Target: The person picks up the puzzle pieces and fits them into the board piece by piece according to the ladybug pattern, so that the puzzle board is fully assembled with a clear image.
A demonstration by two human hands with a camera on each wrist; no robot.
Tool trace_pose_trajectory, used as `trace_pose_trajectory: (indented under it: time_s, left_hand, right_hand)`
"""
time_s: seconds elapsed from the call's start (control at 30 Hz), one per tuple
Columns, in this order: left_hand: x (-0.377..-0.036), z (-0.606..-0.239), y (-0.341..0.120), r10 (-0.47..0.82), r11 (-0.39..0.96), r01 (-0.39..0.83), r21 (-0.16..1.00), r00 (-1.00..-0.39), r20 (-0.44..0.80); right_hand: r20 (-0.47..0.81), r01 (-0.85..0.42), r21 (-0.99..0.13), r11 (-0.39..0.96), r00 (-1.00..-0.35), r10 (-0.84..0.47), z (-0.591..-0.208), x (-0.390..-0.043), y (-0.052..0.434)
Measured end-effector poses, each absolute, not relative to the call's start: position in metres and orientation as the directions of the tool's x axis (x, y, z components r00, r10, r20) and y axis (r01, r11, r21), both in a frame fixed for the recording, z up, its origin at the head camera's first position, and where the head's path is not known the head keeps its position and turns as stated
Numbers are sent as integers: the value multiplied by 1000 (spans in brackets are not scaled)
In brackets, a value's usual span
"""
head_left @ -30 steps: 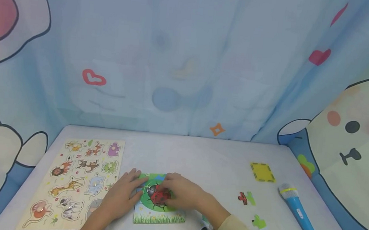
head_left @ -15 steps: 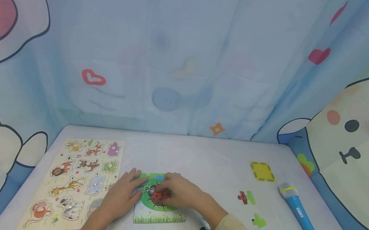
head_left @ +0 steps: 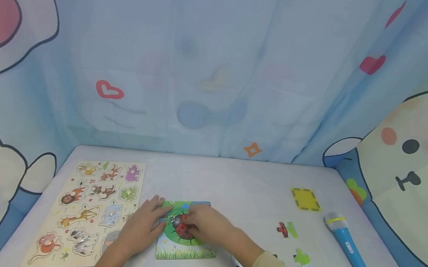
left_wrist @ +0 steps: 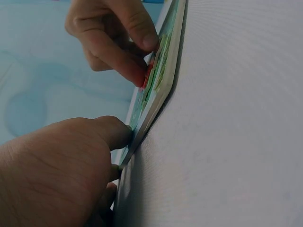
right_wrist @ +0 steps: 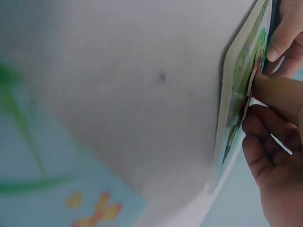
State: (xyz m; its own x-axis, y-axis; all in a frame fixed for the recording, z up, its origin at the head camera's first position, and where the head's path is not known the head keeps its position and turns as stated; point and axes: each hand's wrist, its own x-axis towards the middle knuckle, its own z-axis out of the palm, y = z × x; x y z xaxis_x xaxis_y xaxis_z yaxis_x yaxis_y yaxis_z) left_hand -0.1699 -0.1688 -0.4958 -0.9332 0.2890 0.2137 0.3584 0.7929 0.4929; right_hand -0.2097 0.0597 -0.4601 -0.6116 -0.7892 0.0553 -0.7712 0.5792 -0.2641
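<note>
Shifted slightly over the ladybug puzzle (head_left: 174, 249): the right hand (head_left: 212, 225), fingers pinching a red piece (left_wrist: 149, 73). Left hand (head_left: 140, 228), fingers extended, rests on the puzzle's left side.

Beneath the left hand (head_left: 140, 227) and right hand (head_left: 209, 224), the ladybug board (head_left: 185, 253) looks wooden, with a smooth printed face. Left of the left hand, the animal board (head_left: 75, 261) looks like matt wood. To the right hand's right, the microphone (head_left: 353, 254) has a smooth plastic body and metal-looking mesh head; farther forward, the yellow square (head_left: 305, 199) looks plastic. Beyond both hands hangs a matt cloth curtain (head_left: 204, 65).
</note>
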Motion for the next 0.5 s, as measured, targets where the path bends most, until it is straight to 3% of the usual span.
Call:
trace_pose_trajectory:
  time_s: [0.17,0.5]
  left_hand:
    - [-170,-497,-169,290,796,360,488,-933,215]
    - [-172,-497,-169,295,805,352,477,-936,194]
  right_hand:
    - [-12,-699,-389,600,-648,-762,-461,-215,63]
    - [-55,-652,-405,641,-683,-729,-459,-217,69]
